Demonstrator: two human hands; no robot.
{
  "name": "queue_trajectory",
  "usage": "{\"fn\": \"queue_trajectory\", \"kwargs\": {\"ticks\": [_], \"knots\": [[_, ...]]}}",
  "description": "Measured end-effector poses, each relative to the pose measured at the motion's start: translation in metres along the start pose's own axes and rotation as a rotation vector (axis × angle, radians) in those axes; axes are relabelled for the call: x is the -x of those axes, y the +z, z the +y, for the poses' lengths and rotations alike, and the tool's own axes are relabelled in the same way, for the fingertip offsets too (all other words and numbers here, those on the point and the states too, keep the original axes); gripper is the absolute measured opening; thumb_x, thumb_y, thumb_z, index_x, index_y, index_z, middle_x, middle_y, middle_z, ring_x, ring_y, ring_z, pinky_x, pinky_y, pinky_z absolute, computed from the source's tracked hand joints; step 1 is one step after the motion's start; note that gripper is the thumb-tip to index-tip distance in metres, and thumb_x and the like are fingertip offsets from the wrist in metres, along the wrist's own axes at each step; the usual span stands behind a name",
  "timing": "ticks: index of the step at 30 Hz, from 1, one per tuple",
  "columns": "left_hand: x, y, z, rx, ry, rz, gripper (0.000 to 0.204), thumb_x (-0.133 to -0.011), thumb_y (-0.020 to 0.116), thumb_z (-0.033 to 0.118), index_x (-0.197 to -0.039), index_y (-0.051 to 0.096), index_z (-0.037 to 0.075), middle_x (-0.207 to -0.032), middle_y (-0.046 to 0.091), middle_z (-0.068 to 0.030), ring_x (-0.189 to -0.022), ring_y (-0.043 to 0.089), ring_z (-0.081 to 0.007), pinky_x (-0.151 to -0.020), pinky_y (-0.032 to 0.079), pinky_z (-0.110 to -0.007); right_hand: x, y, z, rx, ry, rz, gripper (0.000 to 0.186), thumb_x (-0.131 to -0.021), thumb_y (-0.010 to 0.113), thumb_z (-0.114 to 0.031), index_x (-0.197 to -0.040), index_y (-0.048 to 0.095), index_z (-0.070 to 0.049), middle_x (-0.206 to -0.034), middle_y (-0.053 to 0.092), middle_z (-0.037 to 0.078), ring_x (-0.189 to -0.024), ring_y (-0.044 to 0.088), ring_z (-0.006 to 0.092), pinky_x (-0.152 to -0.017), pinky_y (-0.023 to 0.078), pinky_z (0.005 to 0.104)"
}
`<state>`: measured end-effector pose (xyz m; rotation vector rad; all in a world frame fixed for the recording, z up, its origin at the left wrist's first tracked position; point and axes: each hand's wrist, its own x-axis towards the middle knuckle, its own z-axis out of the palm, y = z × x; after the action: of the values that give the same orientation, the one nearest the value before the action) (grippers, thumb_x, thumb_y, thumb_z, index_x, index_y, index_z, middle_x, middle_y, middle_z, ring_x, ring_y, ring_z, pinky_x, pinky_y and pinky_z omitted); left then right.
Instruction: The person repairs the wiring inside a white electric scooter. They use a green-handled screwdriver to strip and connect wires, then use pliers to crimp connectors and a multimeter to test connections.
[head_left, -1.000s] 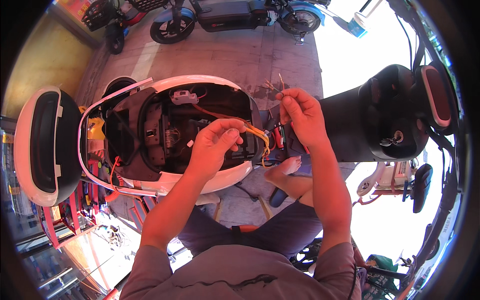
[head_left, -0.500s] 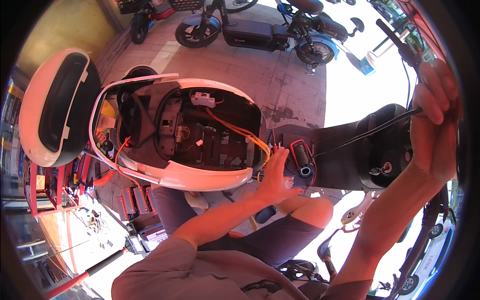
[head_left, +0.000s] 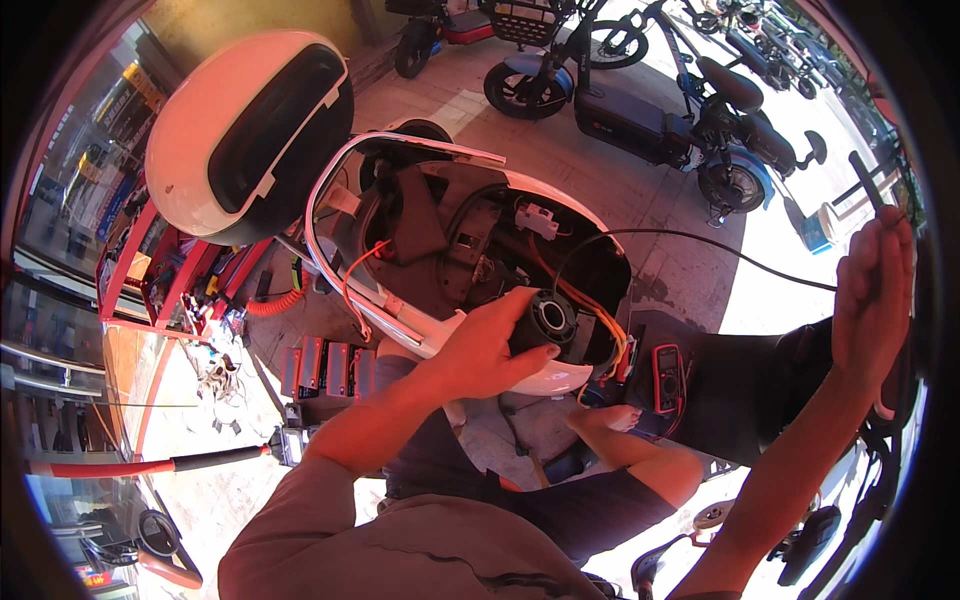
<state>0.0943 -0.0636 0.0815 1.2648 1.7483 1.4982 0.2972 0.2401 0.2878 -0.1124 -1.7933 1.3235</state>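
My left hand (head_left: 487, 342) is closed around a black roll (head_left: 536, 335) with a pale ring about its dark hole, above the near side of the scooter's opened body (head_left: 450, 344). From the roll a thin black strand (head_left: 690, 234) arcs over to my right hand (head_left: 868, 305). That hand is at the far right against the handlebar (head_left: 868, 180), its fingers stretched upward. Whether the strand is stuck there or pinched is hidden. Inside the scooter body are a white breaker-like box (head_left: 537, 220) and orange cables (head_left: 606, 322).
A red-edged multimeter (head_left: 667, 376) lies on the scooter's footboard. The raised cream seat or lid (head_left: 240, 130) stands at left, near a red tool rack (head_left: 125, 262) and several battery-like blocks (head_left: 335, 366). A blue-and-black electric bike (head_left: 630, 120) is parked beyond.
My left hand, formerly unclosed by the footboard, now holds the black roll that was beside the multimeter. My right hand's bent fingers have straightened at the handlebar. The whole view has shifted.
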Motion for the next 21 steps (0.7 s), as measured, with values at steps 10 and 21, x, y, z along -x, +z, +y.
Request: {"fn": "queue_trajectory", "kwargs": {"ticks": [10, 21], "knots": [[0.033, -0.149, 0.007, -1.113, 0.057, -0.041, 0.054, -0.064, 0.078, -0.002, -0.114, 0.065, 0.017, -0.128, 0.054, -0.0063, -0.131, 0.047, -0.0350, -0.108, 0.040, -0.048, 0.122, 0.133, 0.177, -0.664, 0.659, 0.174, 0.008, -0.105, 0.050, -0.012, -0.106, 0.055, -0.007, -0.077, 0.055, 0.001, -0.059, 0.047, 0.0071, -0.050, 0.034, 0.0209], [0.050, -0.184, -0.053, -0.748, -0.076, 0.032, 0.071, -0.063, 0.077, -0.011, -0.127, 0.064, 0.016, -0.148, 0.049, -0.0105, -0.134, 0.052, -0.0349, -0.106, 0.048, -0.041, 0.151, 0.140, 0.184, -0.621, 0.746, 0.163, 0.008, -0.105, 0.050, -0.013, -0.105, 0.055, -0.007, -0.074, 0.055, 0.001, -0.056, 0.043, 0.0056, -0.048, 0.033, 0.0198]]}}
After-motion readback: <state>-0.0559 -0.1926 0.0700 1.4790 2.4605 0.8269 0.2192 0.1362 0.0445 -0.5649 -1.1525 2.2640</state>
